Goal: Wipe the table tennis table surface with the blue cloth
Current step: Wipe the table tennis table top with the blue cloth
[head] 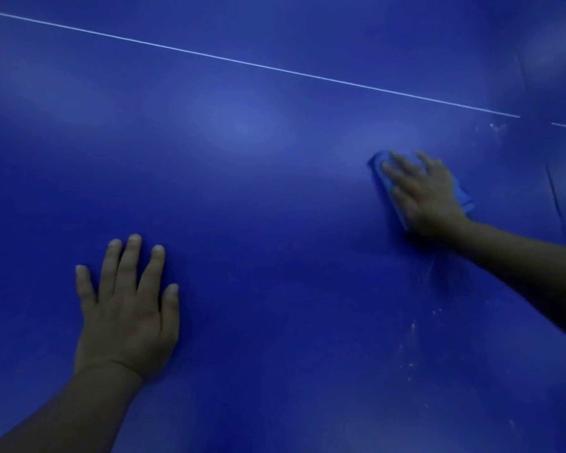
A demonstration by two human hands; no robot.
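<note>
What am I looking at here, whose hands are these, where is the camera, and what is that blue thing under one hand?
There is no machine here. This is one picture from a wide-angle camera worn on a person's head, looking forward and down at their own two bare hands.

The big dark blue surface is a table tennis table top, crossed by a thin white painted line. The left hand lies flat on the table with fingers spread, holding nothing. The right hand presses a lighter blue folded cloth against the table with outstretched fingers; the cloth shows at the fingertips and behind the hand. That hand is blurred. Pale dusty specks and streaks lie on the table nearer the person.
</note>
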